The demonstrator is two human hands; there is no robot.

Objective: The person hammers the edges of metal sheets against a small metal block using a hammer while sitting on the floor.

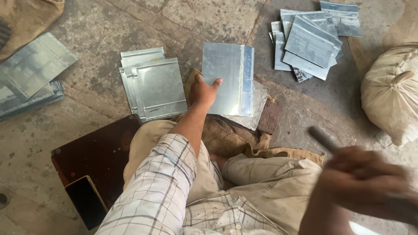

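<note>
— Sheet metal, that bright rectangular piece (227, 78) in the middle: why does it sit where it does?

— Start nearer. The right hand (363, 182) is close to the camera at the lower right, blurred, its fingers wrapped round a dark rod-like handle (323, 138). What sits at the handle's end I cannot tell. Raised there, it looks kept ready over the work spot.

— And on the near left?

— A dark brown board (98, 154) lies on the floor beside the person's knee, with a black phone (85, 201) resting on its near corner, seemingly put aside within reach.

— So the other hand does the holding?

— Yes. The left hand (203, 90) reaches out ahead of the knees, thumb on top of the piece's left edge, fingers tucked under it, pinching it. I judge that grip keeps the piece steady and flat on another sheet (257, 106), which rests on brown sacking (230, 137) that probably cushions the floor.

— How does the piece look?

— Thin, silvery, dull-shiny, with a folded strip running down its right edge. It lies at the centre, just beyond the knees.

— And farther out?

— A neat stack of similar sheets (154, 87) lies just left of the hand, handy for picking. A looser heap (311, 39) lies at the far right, another pile (30, 74) at the far left, and a tied pale sack (392, 91) stands at the right edge.
</note>
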